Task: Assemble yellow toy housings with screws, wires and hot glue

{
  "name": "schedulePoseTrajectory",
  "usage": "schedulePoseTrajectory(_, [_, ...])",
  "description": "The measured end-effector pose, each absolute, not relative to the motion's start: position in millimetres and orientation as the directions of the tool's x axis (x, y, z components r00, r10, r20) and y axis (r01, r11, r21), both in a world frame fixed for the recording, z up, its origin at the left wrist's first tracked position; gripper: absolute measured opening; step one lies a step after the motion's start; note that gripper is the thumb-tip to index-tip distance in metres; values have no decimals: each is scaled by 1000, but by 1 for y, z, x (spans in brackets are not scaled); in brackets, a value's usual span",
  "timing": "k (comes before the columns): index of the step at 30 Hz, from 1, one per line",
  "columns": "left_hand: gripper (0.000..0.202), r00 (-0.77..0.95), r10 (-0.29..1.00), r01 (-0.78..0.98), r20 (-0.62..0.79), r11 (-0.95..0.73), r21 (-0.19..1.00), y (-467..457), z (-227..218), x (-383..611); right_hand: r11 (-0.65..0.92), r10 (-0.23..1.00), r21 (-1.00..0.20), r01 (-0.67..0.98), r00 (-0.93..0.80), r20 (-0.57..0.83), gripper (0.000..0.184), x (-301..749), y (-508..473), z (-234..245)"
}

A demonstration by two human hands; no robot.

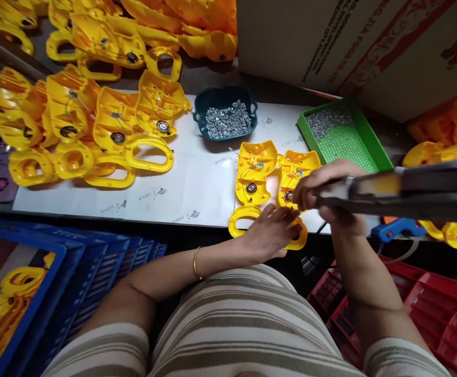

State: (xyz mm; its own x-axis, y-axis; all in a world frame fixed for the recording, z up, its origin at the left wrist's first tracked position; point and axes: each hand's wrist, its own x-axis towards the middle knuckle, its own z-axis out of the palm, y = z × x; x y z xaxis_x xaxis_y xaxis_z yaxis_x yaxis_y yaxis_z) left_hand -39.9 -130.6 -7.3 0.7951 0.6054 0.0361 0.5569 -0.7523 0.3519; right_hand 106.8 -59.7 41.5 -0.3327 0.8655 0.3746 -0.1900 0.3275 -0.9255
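Two open yellow plastic shells with loop handles lie side by side on the white board. The left shell shows a small circuit board, wires and a round speaker. On the right shell, my left hand grips the handle at the board's front edge, fingers over the top. My right hand is wrapped round a long dark electric screwdriver, which reaches toward the camera and off to the right. Its low end is over the right shell, beside that shell's speaker. The tip is hidden by my fingers.
A dark teal bowl and a green tray hold small silver screws. Several yellow shells stand at left. A cardboard box is behind. A blue-handled tool lies at right. Blue crates and a red crate flank me.
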Motion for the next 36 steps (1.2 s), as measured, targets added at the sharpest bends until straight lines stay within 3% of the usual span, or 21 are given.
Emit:
schedulePoseTrajectory(3, [57,799,596,539,76,-767,348,-132,-3,-40,370,846,-853,-367,-248,473,28,114,-70,59])
schedulePoseTrajectory(6, [45,732,622,527,280,-776,346,-129,-1,-57,429,823,-826,-364,-220,524,31,129,-76,66])
schedulePoseTrajectory(8, [39,593,706,627,388,-706,329,-121,-2,-77,463,799,-820,-336,-241,550,31,140,-77,66])
schedulePoseTrajectory(12, [54,395,859,809,326,-494,320,-103,-11,-114,477,810,-821,-312,-205,549,30,149,-81,59])
schedulePoseTrajectory(15, [62,407,874,812,266,-480,332,-102,-18,-116,503,815,-795,-339,-119,567,30,142,-88,54])
schedulePoseTrajectory(19, [66,394,897,836,200,-440,328,-114,-15,-103,414,894,-856,-310,-37,446,24,131,-100,55])
schedulePoseTrajectory(22, [65,364,887,821,283,-449,353,-102,-5,-107,380,912,-871,-312,-30,409,24,131,-108,58])
schedulePoseTrajectory(25, [39,260,868,829,424,-426,363,-53,8,-128,385,905,-868,-312,-55,421,24,137,-110,58])
schedulePoseTrajectory(27, [31,202,905,874,374,-339,348,-7,15,-144,401,874,-858,-321,-148,463,26,142,-107,55])
schedulePoseTrajectory(31, [34,253,967,923,-6,-240,300,69,19,-161,462,780,-819,-340,-283,557,34,144,-98,53])
schedulePoseTrajectory(36, [16,260,964,910,-62,-223,349,89,11,-161,429,807,-835,-345,-270,526,31,140,-101,43])
